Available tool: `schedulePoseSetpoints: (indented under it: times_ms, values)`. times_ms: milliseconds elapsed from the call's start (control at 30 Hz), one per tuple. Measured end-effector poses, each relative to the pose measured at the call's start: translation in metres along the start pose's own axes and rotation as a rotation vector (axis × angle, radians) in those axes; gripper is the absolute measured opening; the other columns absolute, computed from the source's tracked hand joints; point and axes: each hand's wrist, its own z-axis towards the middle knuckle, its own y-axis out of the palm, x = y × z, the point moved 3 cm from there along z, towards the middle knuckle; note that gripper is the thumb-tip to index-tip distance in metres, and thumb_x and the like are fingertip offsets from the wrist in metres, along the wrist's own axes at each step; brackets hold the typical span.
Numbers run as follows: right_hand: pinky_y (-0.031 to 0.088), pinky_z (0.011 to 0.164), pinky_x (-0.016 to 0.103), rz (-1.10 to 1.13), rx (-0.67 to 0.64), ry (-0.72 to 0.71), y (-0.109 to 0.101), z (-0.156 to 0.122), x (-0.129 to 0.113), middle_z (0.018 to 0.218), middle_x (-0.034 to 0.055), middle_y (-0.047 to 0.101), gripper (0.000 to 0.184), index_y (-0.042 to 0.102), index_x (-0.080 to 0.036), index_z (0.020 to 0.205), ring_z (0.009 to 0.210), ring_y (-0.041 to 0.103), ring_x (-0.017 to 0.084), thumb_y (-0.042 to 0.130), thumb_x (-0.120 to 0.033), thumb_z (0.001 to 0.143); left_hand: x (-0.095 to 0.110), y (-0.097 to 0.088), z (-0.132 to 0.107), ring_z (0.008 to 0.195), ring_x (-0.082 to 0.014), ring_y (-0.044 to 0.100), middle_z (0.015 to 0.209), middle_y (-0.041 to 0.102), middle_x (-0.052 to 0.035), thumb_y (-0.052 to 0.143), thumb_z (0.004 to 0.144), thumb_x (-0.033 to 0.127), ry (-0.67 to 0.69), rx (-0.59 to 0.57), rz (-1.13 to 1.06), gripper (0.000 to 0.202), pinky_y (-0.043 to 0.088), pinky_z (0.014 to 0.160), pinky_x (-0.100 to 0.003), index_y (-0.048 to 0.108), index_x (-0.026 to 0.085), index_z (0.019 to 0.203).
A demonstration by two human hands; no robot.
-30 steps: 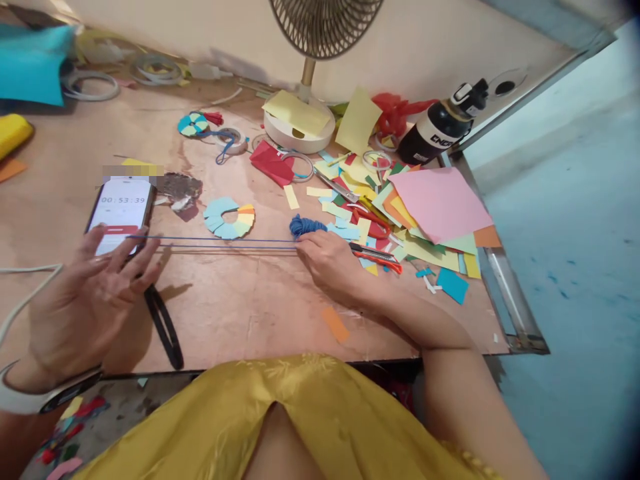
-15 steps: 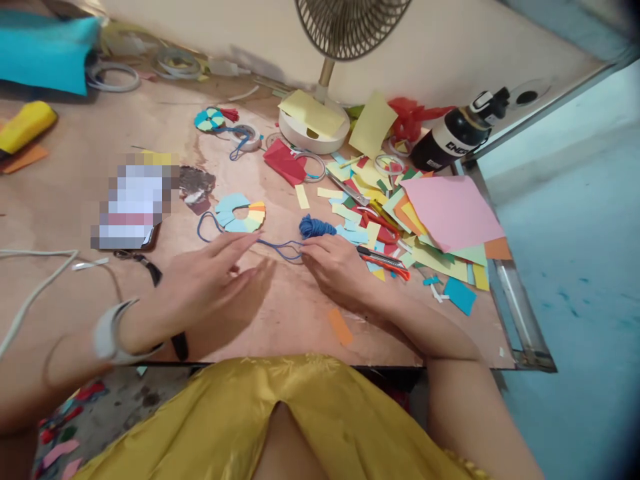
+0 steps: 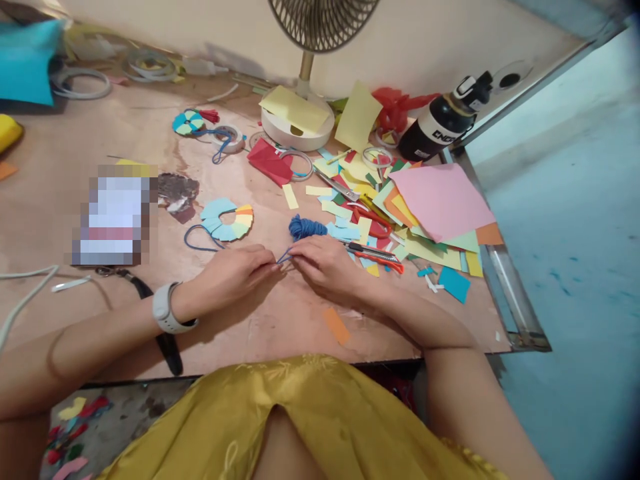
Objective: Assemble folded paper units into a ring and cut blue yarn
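Blue cord (image 3: 284, 256) stretches across the short gap between my two hands. My left hand (image 3: 245, 270), with a pale watch on its wrist, pinches one end of that stretch. The fingertips of my right hand (image 3: 320, 263) are closed on the cord too. Behind my left hand, a loop of the cord lies beside a ring of folded paper (image 3: 227, 220) in light blue, yellow and orange. Just beyond my right hand sits a bundle of blue cord (image 3: 306, 228). Fingers hide part of the cord.
Right of my hands lie a box cutter (image 3: 373, 252), orange-handled scissors (image 3: 370, 217), paper scraps and pink paper (image 3: 443, 200). A phone (image 3: 113, 217) is at left. Behind stand a fan (image 3: 297, 127) and a black bottle (image 3: 440, 127). A finished-looking paper disc (image 3: 189, 123) with a red tassel lies further back.
My left hand has moved right and closed from an open pose onto the cord near my right hand. The whole view has shifted slightly.
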Motion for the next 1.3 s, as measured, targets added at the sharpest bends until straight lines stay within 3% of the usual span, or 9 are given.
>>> schedulePoseSetpoints:
  times_ms: [233, 333, 467, 667, 833, 900, 1100, 1200, 1300]
  values:
    - [0.036, 0.127, 0.055, -0.116, 0.078, 0.211, -0.009, 0.005, 0.02, 0.17, 0.0168, 0.04, 0.068, 0.045, -0.017, 0.159, 0.156, 0.04, 0.034, 0.061, -0.028, 0.094, -0.01, -0.001, 0.004, 0.063, -0.0197, 0.061, 0.07, 0.068, -0.0039, 0.046, 0.104, 0.045, -0.089, -0.023, -0.194, 0.039, 0.041, 0.061, -0.031, 0.063, 0.021, 0.078]
    - [0.043, 0.123, 0.049, -0.143, 0.093, 0.219, -0.025, -0.001, 0.023, 0.16, 0.0189, 0.052, 0.052, 0.057, -0.014, 0.148, 0.148, 0.051, 0.031, 0.056, -0.029, 0.099, -0.01, 0.0, 0.005, 0.059, -0.0206, 0.065, 0.062, 0.068, -0.0017, 0.047, 0.103, 0.049, -0.168, -0.076, -0.292, 0.039, 0.044, 0.06, -0.03, 0.065, 0.021, 0.083]
    - [0.056, 0.103, 0.044, -0.257, 0.037, 0.265, -0.059, -0.024, 0.026, 0.124, 0.015, 0.075, 0.029, 0.073, -0.017, 0.12, 0.118, 0.07, 0.03, 0.054, -0.025, 0.1, -0.014, 0.006, 0.006, 0.053, -0.0192, 0.07, 0.064, 0.073, -0.0004, 0.047, 0.103, 0.053, -0.237, -0.143, -0.466, 0.038, 0.047, 0.053, -0.028, 0.063, 0.022, 0.087]
    - [0.055, 0.085, 0.04, -0.502, -0.04, 0.471, -0.103, -0.069, 0.041, 0.113, 0.0141, 0.076, 0.024, 0.075, -0.016, 0.109, 0.106, 0.072, 0.031, 0.057, -0.023, 0.095, -0.024, 0.01, 0.005, 0.048, -0.0173, 0.069, 0.06, 0.07, 0.0008, 0.049, 0.102, 0.056, -0.257, -0.12, -0.466, 0.04, 0.047, 0.05, -0.025, 0.061, 0.022, 0.085]
    - [0.053, 0.082, 0.039, -0.586, 0.009, 0.705, -0.123, -0.086, 0.07, 0.114, 0.013, 0.075, 0.024, 0.074, -0.018, 0.108, 0.102, 0.071, 0.03, 0.055, -0.021, 0.095, -0.027, 0.012, 0.005, 0.046, -0.0166, 0.066, 0.054, 0.065, 0.0023, 0.053, 0.1, 0.06, -0.269, -0.117, -0.53, 0.041, 0.047, 0.047, -0.024, 0.061, 0.022, 0.086]
    - [0.053, 0.082, 0.04, -0.613, 0.015, 0.772, -0.124, -0.083, 0.083, 0.116, 0.0158, 0.074, 0.025, 0.073, -0.016, 0.11, 0.103, 0.069, 0.031, 0.054, -0.019, 0.093, -0.027, 0.012, 0.005, 0.046, -0.0159, 0.064, 0.054, 0.063, 0.0027, 0.055, 0.1, 0.059, -0.265, -0.113, -0.568, 0.041, 0.047, 0.046, -0.024, 0.062, 0.022, 0.085]
    - [0.051, 0.1, 0.045, -0.504, -0.107, 0.594, -0.1, -0.042, 0.101, 0.129, 0.0212, 0.065, 0.036, 0.065, -0.012, 0.126, 0.121, 0.06, 0.035, 0.05, -0.015, 0.093, -0.029, 0.012, 0.005, 0.047, -0.0141, 0.063, 0.054, 0.063, 0.0027, 0.058, 0.1, 0.058, -0.255, -0.093, -0.657, 0.04, 0.048, 0.047, -0.022, 0.062, 0.02, 0.087]
    - [0.05, 0.099, 0.05, -0.598, -0.123, 0.626, -0.093, -0.025, 0.108, 0.138, 0.0272, 0.057, 0.048, 0.057, -0.006, 0.136, 0.126, 0.052, 0.04, 0.05, -0.011, 0.089, -0.03, 0.012, 0.005, 0.046, -0.0142, 0.063, 0.053, 0.064, 0.0024, 0.059, 0.099, 0.059, -0.265, -0.081, -0.693, 0.041, 0.047, 0.046, -0.021, 0.063, 0.02, 0.087]
    - [0.05, 0.092, 0.047, -0.645, -0.209, 0.634, -0.093, -0.013, 0.117, 0.128, 0.0267, 0.061, 0.045, 0.059, -0.007, 0.13, 0.116, 0.055, 0.038, 0.051, -0.009, 0.086, -0.028, 0.01, 0.005, 0.047, -0.0135, 0.063, 0.054, 0.063, 0.0029, 0.062, 0.098, 0.058, -0.272, -0.071, -0.719, 0.04, 0.048, 0.046, -0.021, 0.063, 0.02, 0.087]
